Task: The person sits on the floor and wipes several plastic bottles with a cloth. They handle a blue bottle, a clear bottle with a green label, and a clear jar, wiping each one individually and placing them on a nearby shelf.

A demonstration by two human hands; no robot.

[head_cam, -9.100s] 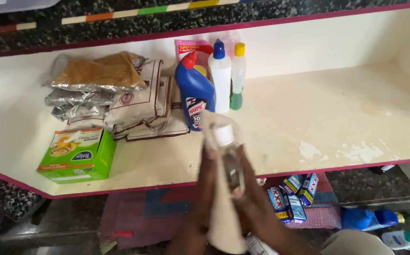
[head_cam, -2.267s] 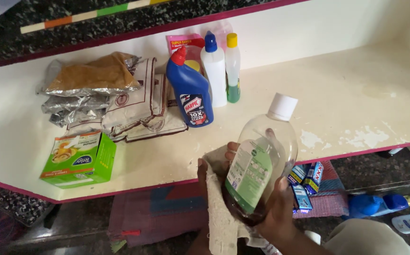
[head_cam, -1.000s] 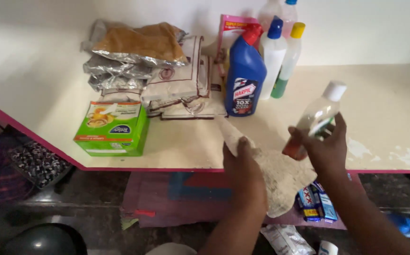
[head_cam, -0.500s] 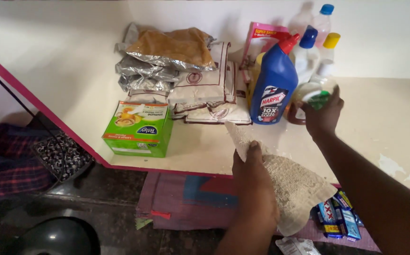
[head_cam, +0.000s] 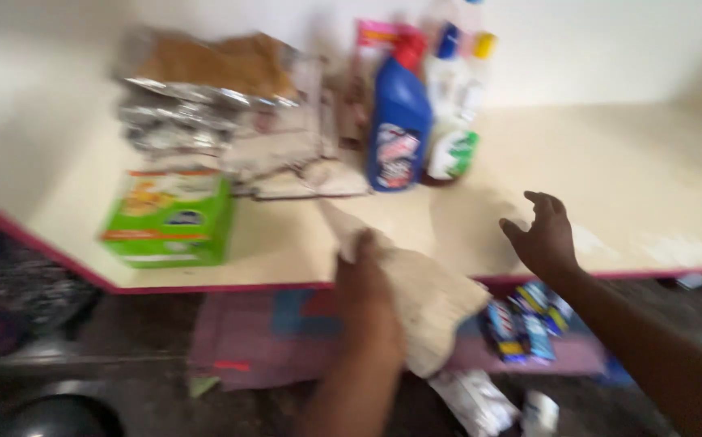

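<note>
Frame blurred by motion. Left hand (head_cam: pixel 367 287) is gripping a pale cloth (head_cam: pixel 415 295), which is draping down past the front edge of the shelf (head_cam: pixel 650 194) to that hand's right. Right hand (head_cam: pixel 543 235) is hovering open above the shelf, fingers spread, holding nothing. Beyond it, up and to its left, a clear bottle (head_cam: pixel 452 146) is standing beside a blue bottle (head_cam: pixel 398 133). Far left of the left hand: green box (head_cam: pixel 171 217), foil packets (head_cam: pixel 205 89) behind it.
</note>
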